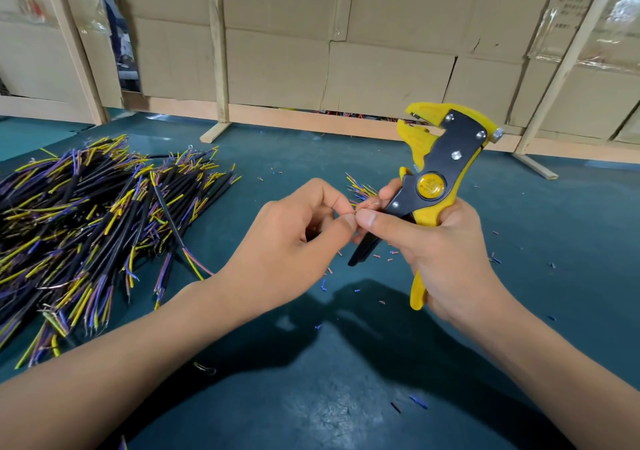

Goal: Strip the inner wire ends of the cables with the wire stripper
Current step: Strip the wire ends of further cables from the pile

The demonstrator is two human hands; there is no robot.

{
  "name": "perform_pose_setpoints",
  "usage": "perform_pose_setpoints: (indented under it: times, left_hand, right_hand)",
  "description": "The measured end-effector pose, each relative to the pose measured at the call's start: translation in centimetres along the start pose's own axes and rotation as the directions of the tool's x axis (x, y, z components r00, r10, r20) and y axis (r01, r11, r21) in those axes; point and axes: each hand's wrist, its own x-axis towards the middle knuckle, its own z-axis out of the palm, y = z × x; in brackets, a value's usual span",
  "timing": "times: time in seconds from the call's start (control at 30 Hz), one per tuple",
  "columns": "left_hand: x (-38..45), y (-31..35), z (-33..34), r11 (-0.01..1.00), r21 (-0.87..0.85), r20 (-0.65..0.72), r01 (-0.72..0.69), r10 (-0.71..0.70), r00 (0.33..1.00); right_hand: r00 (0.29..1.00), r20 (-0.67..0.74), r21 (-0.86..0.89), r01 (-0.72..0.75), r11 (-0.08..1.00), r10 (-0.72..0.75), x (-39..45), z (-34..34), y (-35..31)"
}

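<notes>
1. Bare arms closest of all, reaching out over the big green table (311,397), a flat, roomy place for working.
2. Behind it, a cardboard wall (381,51) on wooden legs, likely for closing off the work spot.
3. Off to the left, a big pile of cables (86,224), black outside with yellow, blue and brown wires poking out. Kept close, probably so the next one is easy to reach.
4. Up on the right, the yellow and black wire stripper (446,159), standing tall with its mouth at the top, open, and nothing seen in it. Not biting any wire right now, so probably waiting its turn.
5. Right hand (443,242) wrapped tight around the stripper handles, thumb and first finger also reaching across to help pinch. Ready to squeeze soon, most likely.
6. Left hand (294,238) with fingertips pressed together on thin wire ends (360,186), right beside the right thumb. Looks like sorting or twisting one strand before the next cut.
7. Scattered on the table under the hands, tiny cut bits (388,259) of blue and pink casing, dropped from stripped wires.
</notes>
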Motion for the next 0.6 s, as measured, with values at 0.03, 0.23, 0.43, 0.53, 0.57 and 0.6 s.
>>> perform_pose_setpoints:
  times: [0.03,0.23,0.43,0.53,0.57,0.6]
  left_hand:
    - [0.06,-0.02,0.02,0.999,-0.034,0.006,0.015,-0.015,1.000]
    - [0.46,-0.34,0.33,0.945,-0.283,0.055,0.166,-0.157,0.986]
    - [0.12,-0.84,0.58,0.999,0.029,-0.032,-0.016,0.017,0.999]
    - [0.06,-0.78,0.30,0.962,0.231,-0.023,-0.146,0.155,0.988]
    - [0.05,-0.81,0.35,0.950,0.274,-0.031,-0.153,0.167,0.985]
    - [0.04,-0.88,0.43,0.943,0.298,-0.045,-0.148,0.168,0.985]
  right_hand:
    - [1.000,-0.006,0.001,-0.005,1.000,0.005,-0.03,0.03,-0.15]
    - [0.998,-0.059,-0.011,-0.034,0.999,0.033,-0.16,0.59,-0.24]
    - [0.990,-0.119,-0.288,0.042,0.957,-0.079,-0.51,0.53,0.16]
    - [0.985,-0.133,-0.358,0.052,0.932,-0.106,-0.69,0.77,0.27]
    - [0.983,-0.150,-0.349,0.043,0.936,-0.102,-0.72,0.84,0.28]
    - [0.982,-0.165,-0.345,0.034,0.938,-0.096,-0.74,0.89,0.29]
